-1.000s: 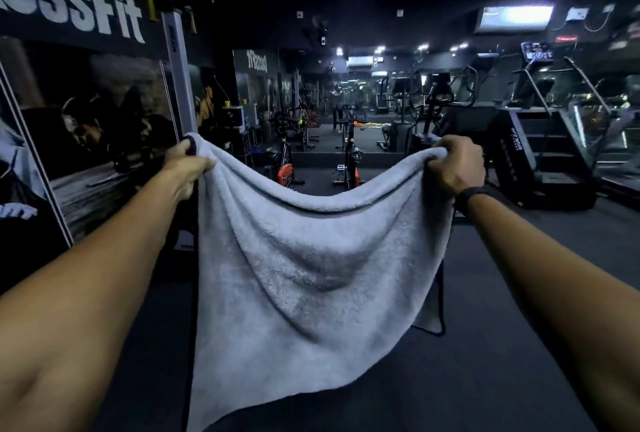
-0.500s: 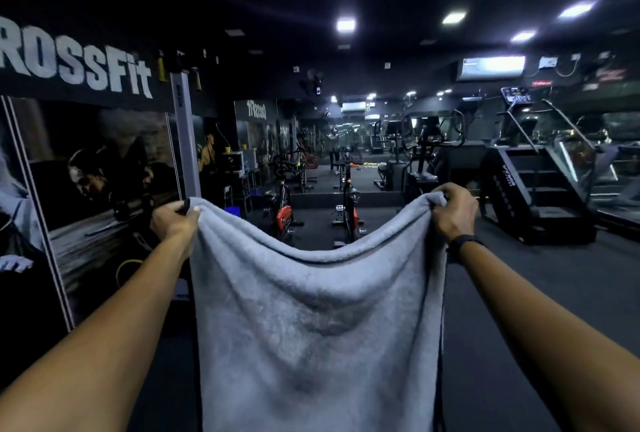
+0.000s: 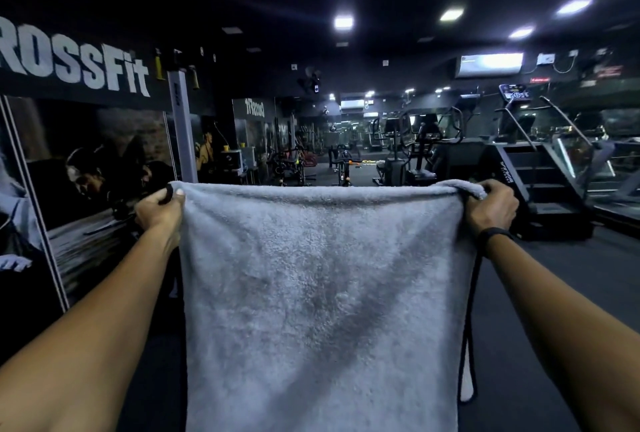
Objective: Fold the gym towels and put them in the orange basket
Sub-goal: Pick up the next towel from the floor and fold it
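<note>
A grey gym towel point(image 3: 322, 293) with a dark edge trim hangs flat in front of me, stretched wide between both outstretched arms. My left hand point(image 3: 159, 212) pinches its top left corner. My right hand point(image 3: 491, 210), with a black band on the wrist, grips the top right corner. The towel's top edge is taut and level, and its lower part runs out of the bottom of the view. The orange basket is not in view.
A wall poster with a white "CrossFit" sign point(image 3: 69, 64) stands close on the left, beside a grey pillar point(image 3: 181, 127). A stair-climber machine point(image 3: 533, 182) is at the right. Exercise bikes point(image 3: 343, 163) and other machines fill the far floor.
My hands have moved apart, pulling the sagging top edge of the towel straight and taut. The view has tilted up, so the towel sits lower in the frame.
</note>
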